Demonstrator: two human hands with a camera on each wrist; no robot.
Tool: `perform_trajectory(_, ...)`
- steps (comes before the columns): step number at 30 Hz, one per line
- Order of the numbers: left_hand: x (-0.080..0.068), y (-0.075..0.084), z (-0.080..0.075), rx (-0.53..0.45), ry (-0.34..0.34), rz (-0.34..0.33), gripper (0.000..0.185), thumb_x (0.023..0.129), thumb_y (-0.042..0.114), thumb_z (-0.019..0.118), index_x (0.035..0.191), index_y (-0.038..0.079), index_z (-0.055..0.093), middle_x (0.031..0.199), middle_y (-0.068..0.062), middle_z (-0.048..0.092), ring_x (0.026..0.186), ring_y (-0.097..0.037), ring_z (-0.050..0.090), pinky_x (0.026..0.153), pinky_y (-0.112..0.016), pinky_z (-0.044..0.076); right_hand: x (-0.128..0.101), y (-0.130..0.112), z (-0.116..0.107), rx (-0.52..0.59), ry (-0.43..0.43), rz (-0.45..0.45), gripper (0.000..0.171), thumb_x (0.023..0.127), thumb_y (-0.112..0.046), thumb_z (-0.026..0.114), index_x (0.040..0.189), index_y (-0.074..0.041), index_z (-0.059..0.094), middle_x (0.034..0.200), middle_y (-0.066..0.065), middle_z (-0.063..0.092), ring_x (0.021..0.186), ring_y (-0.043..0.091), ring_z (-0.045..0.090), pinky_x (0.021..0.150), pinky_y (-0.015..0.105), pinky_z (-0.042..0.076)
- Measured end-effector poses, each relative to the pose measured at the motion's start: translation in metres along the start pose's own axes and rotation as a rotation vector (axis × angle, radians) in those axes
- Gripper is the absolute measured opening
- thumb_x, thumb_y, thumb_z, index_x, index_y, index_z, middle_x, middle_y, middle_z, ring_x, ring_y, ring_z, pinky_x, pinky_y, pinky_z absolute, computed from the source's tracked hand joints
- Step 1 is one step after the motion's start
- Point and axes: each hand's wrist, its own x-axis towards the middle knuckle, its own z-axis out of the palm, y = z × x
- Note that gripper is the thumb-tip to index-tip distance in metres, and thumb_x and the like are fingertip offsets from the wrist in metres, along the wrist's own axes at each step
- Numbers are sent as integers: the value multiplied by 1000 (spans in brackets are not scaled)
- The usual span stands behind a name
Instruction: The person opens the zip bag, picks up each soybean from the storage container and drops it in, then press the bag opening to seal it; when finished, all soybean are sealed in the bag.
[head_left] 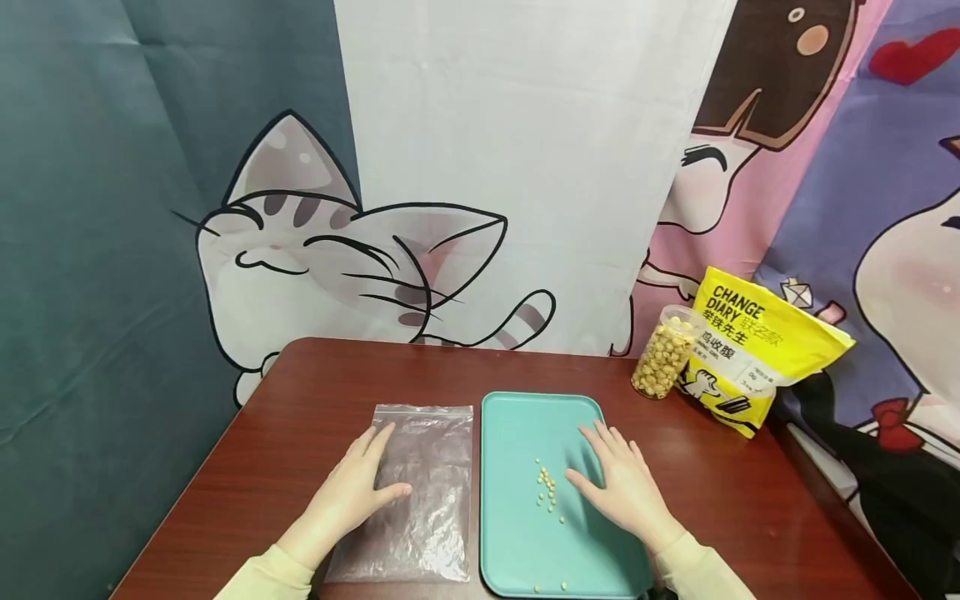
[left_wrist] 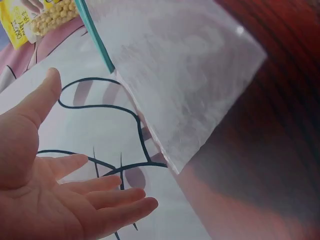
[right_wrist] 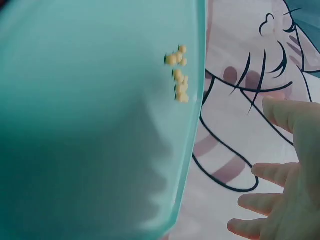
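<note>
Kernels (head_left: 547, 490), small and pale yellow, lie in a loose cluster near the middle of the teal tray (head_left: 525, 567), and that is where I am watching. My right hand (head_left: 626, 487) lies flat on the tray just beside them, fingers straight and spread, grasping nothing; the right wrist view shows the same little heap (right_wrist: 179, 75) close to the tray's rim. My left hand (head_left: 352, 492) is likewise released, palm down with its thumb resting on the clear zip bag (head_left: 420, 500), which lies flat and crinkled on the desk (head_left: 300, 392) just left of the tray. As I judge it, working these well means pinching only a few at once, since they look round and apt to roll, and holding the bag's mouth steady with the left hand. A couple of stray kernels sit near the tray's near edge. Farther back on the right stand a clear jar (head_left: 663, 352) full of larger pale balls and, touching it, a yellow pouch (head_left: 757, 358).
</note>
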Motion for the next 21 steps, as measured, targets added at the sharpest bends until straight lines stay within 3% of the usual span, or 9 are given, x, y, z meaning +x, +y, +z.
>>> perform_trajectory(3,1,1,2,-11,-2,-14,90,77,38,77,147,6,31,142,-30,37,127,-48,40,95,-60,38,5,-7,4,54,3,-7,63,83,-36,71,135,-7,50,140,21,46,130,40,40,102,63,26)
perform_trajectory(10,6,3,9,-46,1,-8,88,78,34,76,147,4,30,143,-21,42,130,-39,41,99,-53,38,17,-27,9,204,-37,41,54,87,-28,68,134,-8,51,133,11,55,123,30,51,97,48,41)
perform_trajectory(21,14,7,17,-31,-3,-6,86,79,33,76,147,8,31,135,-17,52,122,-35,51,93,-50,43,31,-57,22,247,-32,7,47,88,-22,67,131,-9,54,130,9,58,119,28,55,95,45,44)
